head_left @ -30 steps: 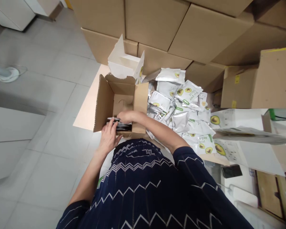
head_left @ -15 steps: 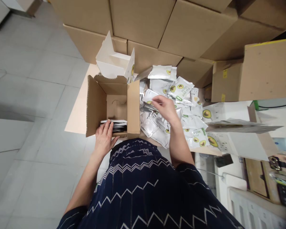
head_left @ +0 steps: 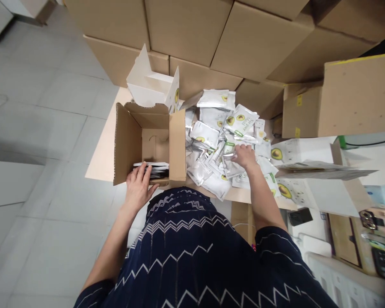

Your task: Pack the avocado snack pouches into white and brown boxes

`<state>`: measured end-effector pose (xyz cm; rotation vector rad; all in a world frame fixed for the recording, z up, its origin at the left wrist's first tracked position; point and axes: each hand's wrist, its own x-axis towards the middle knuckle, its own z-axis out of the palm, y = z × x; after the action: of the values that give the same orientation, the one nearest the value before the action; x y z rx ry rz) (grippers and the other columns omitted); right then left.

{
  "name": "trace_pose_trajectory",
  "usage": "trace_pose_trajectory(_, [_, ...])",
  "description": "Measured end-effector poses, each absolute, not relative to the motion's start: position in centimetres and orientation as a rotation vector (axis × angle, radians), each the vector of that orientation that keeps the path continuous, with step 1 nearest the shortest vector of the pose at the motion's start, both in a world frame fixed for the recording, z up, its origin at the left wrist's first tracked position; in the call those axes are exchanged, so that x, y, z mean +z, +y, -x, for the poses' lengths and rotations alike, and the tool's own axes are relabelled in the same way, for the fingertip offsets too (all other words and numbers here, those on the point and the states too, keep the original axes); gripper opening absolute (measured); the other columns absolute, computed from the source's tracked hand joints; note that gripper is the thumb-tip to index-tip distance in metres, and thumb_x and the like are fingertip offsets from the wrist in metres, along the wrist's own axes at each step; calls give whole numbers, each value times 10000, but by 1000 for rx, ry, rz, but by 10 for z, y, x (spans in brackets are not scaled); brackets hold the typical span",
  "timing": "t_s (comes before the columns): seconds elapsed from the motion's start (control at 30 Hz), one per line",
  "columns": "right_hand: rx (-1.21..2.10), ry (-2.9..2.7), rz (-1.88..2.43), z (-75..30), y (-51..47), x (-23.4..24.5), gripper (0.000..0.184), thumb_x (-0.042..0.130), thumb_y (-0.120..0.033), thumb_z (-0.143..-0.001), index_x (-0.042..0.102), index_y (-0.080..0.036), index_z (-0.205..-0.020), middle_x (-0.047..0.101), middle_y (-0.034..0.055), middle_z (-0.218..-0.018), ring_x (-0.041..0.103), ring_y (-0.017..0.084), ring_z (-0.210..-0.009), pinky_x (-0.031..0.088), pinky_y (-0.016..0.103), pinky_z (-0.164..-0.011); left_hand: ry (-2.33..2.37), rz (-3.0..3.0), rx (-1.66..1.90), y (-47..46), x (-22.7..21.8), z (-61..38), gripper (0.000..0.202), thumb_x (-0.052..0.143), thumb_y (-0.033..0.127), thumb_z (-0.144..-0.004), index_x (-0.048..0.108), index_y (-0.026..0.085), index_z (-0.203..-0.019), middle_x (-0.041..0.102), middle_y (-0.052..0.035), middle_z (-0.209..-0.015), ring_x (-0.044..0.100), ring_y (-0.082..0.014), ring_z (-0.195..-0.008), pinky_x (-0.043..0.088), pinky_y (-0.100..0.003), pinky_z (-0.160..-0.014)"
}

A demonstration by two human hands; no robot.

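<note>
The left hand (head_left: 137, 187) rests, fingers spread, on the sachet stack (head_left: 152, 167) in the carton (head_left: 126, 137). The right hand (head_left: 244, 155) curls over the sachet pile (head_left: 211, 136); whether its fingers pinch one is unclear.

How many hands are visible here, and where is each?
2. The left hand touches the stacked sachets inside the open brown box; the right hand is on the loose sachet pile beside it. No others show.
</note>
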<state>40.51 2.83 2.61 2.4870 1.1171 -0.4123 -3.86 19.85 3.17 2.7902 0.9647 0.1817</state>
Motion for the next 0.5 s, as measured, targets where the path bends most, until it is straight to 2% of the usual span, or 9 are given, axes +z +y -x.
trace_pose_trajectory(0.13, [-662, 1253, -2298, -406, 37, 70, 267, 632, -243, -821, 650, -173, -1078, 665, 138, -1107, 591, 257, -1008, 416, 304, -767, 975, -2798, 176, 198, 32, 38, 725, 510, 493, -938, 330, 138, -1543, 364, -211, -1572, 395, -397, -1356, 335, -554, -1081])
trace_pose_trajectory(0.27, [-529, 1584, -2491, -386, 34, 144, 96, 634, -280, -844, 645, -209, -907, 678, 64, -892, 602, 206, -807, 403, 292, -682, 996, -2768, 169, 198, 33, 37, 717, 510, 489, -936, 333, 151, -1543, 380, -208, -1560, 392, -400, -1355, 329, -564, -1085])
trace_pose_trajectory(0.4, [-278, 2104, -2888, -338, 43, 216, 175, 602, -414, -914, 616, -249, -862, 624, 2, -760, 548, 159, -663, 413, 292, -636, 1008, -2729, 177, 197, 34, 37, 723, 514, 498, -929, 331, 170, -1547, 393, -202, -1551, 391, -404, -1356, 328, -568, -1087])
trace_pose_trajectory(0.5, [-201, 2358, -3034, -294, 76, 235, 166, 575, -396, -941, 631, -250, -997, 632, -17, -807, 561, 145, -679, 429, 282, -642, 1006, -2739, 182, 197, 33, 38, 723, 518, 492, -927, 336, 166, -1545, 399, -207, -1545, 391, -406, -1352, 325, -573, -1088])
